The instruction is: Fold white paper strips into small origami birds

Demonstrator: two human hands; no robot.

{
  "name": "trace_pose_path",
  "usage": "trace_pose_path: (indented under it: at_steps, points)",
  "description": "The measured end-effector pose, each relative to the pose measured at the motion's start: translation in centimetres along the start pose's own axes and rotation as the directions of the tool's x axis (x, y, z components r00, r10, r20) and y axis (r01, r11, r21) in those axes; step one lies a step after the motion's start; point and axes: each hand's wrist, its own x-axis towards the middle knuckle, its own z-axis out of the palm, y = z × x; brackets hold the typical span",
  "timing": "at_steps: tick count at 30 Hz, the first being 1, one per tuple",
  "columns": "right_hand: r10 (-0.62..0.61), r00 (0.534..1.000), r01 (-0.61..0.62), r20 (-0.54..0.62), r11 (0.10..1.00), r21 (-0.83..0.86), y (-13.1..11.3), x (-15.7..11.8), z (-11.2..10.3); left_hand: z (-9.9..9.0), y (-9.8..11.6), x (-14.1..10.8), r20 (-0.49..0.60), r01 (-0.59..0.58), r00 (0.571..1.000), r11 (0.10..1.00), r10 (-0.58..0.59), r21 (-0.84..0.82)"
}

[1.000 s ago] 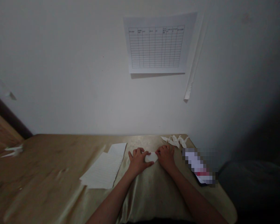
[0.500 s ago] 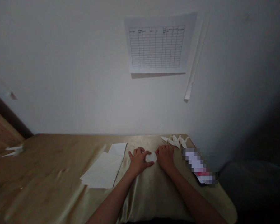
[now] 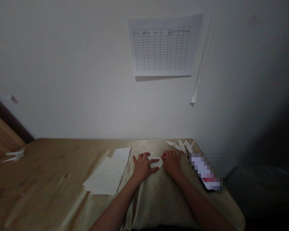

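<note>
A small folded piece of white paper (image 3: 159,164) lies on the gold tablecloth (image 3: 156,199) between my hands. My left hand (image 3: 143,165) rests over its left side, fingers spread, with the index finger and thumb lying on the paper. At the paper's right edge, my right hand (image 3: 171,163) has its thumb and fingertips pinched together on the corner. Several folded white paper cranes (image 3: 181,146), or shapes like them, lie just beyond my right hand. Sheets of lined white paper (image 3: 107,176) are to the left of my left forearm.
A phone (image 3: 205,175), partly blurred out, lies near the table's right edge. White paper scraps (image 3: 15,155) are at the far left. A printed table sheet (image 3: 162,48) hangs on the wall behind, beside a vertical white strip (image 3: 199,73).
My left index finger has stretched out across the paper, where it was curled at the paper's upper edge before. My right hand has shifted slightly to the right, still at the corner.
</note>
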Motion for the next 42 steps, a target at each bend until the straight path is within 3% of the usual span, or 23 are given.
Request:
trace_pose_path:
  at_steps: [4, 18, 27, 42]
  points:
    - [0.005, 1.0, -0.006, 0.008, 0.999, 0.041, 0.5, -0.2, -0.2, 0.1, 0.0, -0.1, -0.014, -0.016, 1.0, 1.0, 0.017, 0.018]
    - [0.011, 1.0, -0.009, 0.025, 0.998, -0.063, 0.0, -0.3, -0.2, 0.1, -0.1, -0.1, 0.008, -0.027, 1.0, 0.999, 0.027, 0.043]
    - [-0.071, 0.996, 0.067, 0.058, 0.996, 0.064, 1.6, -0.7, -0.8, 0.3, -0.1, 0.1, 0.026, 0.008, 1.0, 0.999, -0.009, 0.035]
    - [-0.025, 1.0, 0.027, -0.015, 0.992, 0.12, 4.4, 0.7, -0.5, -0.3, 0.1, 0.2, 0.079, 0.023, 0.997, 0.999, -0.025, 0.03]
